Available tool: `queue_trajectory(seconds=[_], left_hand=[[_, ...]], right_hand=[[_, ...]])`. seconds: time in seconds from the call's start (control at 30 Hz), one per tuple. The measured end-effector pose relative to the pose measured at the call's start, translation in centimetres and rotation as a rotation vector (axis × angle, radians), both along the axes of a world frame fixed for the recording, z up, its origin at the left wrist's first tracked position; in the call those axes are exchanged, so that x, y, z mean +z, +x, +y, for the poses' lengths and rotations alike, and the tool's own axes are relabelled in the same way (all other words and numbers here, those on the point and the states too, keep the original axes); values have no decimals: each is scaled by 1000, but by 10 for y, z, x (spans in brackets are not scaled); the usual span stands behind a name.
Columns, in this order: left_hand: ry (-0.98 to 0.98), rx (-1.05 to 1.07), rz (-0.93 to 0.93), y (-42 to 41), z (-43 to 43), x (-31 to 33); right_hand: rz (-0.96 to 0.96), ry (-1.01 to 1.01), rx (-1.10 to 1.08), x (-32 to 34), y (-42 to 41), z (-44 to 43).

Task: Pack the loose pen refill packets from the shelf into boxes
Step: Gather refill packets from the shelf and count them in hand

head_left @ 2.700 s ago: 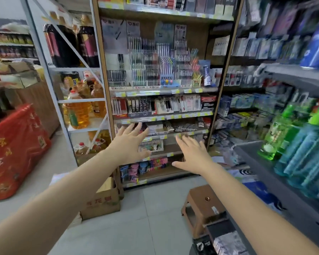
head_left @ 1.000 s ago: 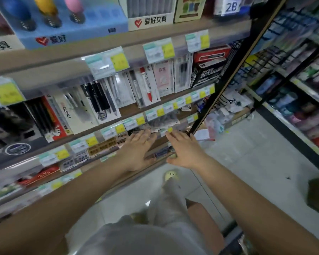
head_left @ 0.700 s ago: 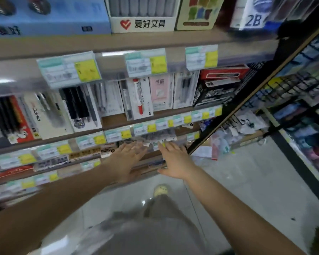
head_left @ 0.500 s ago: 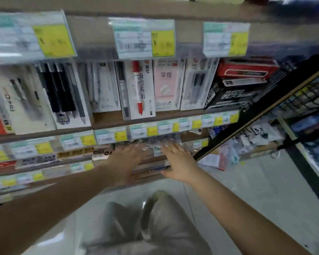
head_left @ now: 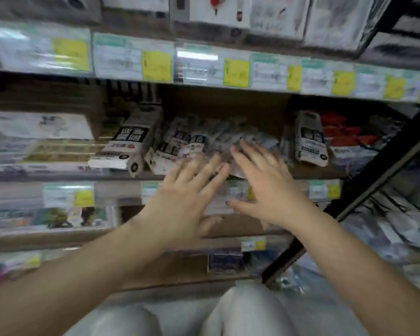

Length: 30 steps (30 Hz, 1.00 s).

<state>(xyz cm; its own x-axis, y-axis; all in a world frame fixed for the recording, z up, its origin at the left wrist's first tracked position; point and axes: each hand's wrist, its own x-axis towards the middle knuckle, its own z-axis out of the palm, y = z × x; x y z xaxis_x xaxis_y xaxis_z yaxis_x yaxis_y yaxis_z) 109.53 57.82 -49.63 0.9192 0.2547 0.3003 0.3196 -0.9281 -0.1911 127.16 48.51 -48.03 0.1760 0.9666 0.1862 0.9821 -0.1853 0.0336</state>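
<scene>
A heap of loose pen refill packets lies in the middle of a wooden shelf, blurred by motion. A long white refill box leans to the left of the heap, and another white box stands to its right. My left hand is spread flat just in front of the shelf edge, below the packets. My right hand is also spread, its fingertips reaching the front of the heap. Neither hand holds anything.
Yellow-and-white price tags line the shelf edges above and below. Flat boxed goods fill the shelf's left side, red packets the right. A black diagonal shelf post runs down the right. My knees are at the bottom.
I have come close to the shelving and crouched, so the lower shelf now fills the view. Both hands stayed open and reached forward up to the heap of packets.
</scene>
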Motion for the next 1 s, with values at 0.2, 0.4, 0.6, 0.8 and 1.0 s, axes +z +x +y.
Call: queue_trajectory(seconds=[0.2, 0.4, 0.6, 0.8, 1.0], left_hand=[[-83, 257, 1, -10, -2, -2], [-95, 339, 17, -4, 3, 18], [-127, 371, 24, 23, 1, 48], [-291, 437, 53, 83, 8, 61], [-388, 668, 211, 125, 37, 50]], right_hand=[[10, 0, -11, 11, 10, -20], [7, 26, 0, 28, 23, -23], [56, 34, -27, 33, 37, -37], [101, 32, -61, 30, 66, -50], [120, 47, -67, 33, 89, -55]])
